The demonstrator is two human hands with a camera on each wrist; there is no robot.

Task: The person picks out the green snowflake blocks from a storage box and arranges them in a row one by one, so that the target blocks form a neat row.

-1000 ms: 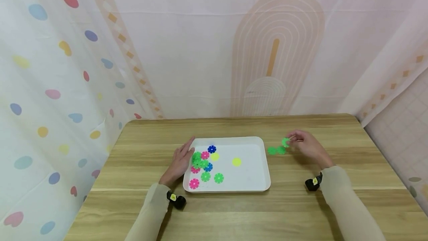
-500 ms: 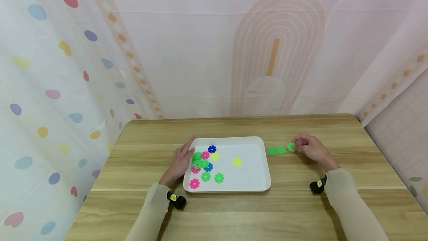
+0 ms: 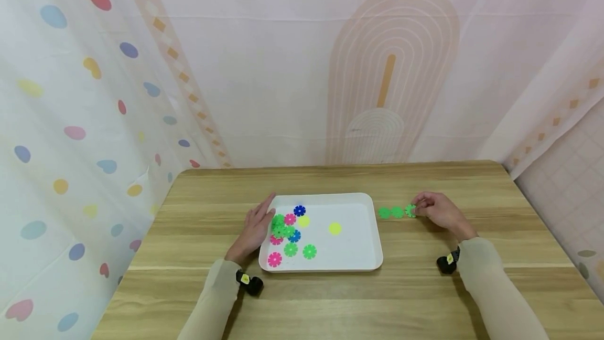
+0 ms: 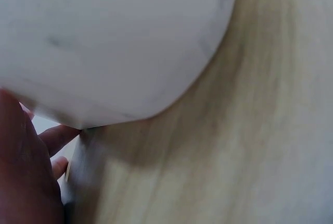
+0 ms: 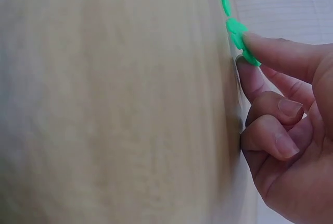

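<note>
A white tray [image 3: 325, 196] at the table's middle holds several flat flower-shaped discs: green [image 3: 309, 251], pink [image 3: 274, 259], blue [image 3: 299, 210] and yellow [image 3: 334, 228]. My left hand [image 3: 264, 213] lies flat against the tray's left rim with straight fingers. Right of the tray, two green discs [image 3: 390, 212] lie in a row on the wood. My right hand [image 3: 418, 208] pinches a third green disc [image 3: 410, 210] down at the row's right end. In the right wrist view, index finger and thumb hold this disc [image 5: 240, 39] against the table, the other fingers curled.
The wooden table [image 3: 330, 298] is bounded by patterned curtains on the left and behind. The left wrist view shows only the tray's white wall [image 4: 114, 41] and wood. A small black wrist camera [image 3: 445, 262] hangs under each sleeve.
My right hand has come down and to the right with the green disc, from above the table to the wood beside the two lying discs. The left hand has stayed still.
</note>
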